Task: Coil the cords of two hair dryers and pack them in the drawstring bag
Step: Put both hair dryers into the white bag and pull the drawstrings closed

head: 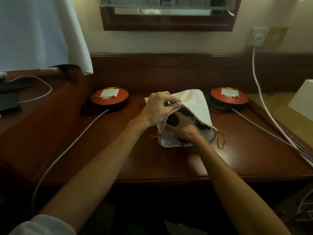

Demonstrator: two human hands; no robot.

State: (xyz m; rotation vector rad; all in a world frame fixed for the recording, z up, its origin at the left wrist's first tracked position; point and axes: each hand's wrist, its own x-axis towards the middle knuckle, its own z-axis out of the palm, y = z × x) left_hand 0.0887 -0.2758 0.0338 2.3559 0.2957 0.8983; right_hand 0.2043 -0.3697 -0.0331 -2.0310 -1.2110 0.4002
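A dark wooden desk (169, 163) is set against a cream wall, with a raised wooden back panel behind it. At the middle of the desk a white drawstring bag (196, 106) lies with its mouth turned toward the person. The upper edge of the mouth is pinched and lifted by the left hand (157, 111), thumb and fingers closed on the cloth. The right hand (184, 131) is reached into the opening and is wrapped around a dark object, taken to be a hair dryer (174, 120); only part of it is visible, and whether a second dryer is inside cannot be told. Orange drawstring loops (221, 140) are seen at both corners of the mouth, resting on the desk.

Two round orange cable reels are placed on either side of the bag, well apart from it: one at the left (109, 97) and one at the right (229, 95). A pale cable (71, 146) is run from the left reel toward the near desk edge, and grey cables (271, 134) are run from the right reel off to the right. A white cord (257, 85) is led down from a wall socket (256, 37). A framed mirror (169, 19) is hung above. A white cloth (42, 33) hangs at upper left.
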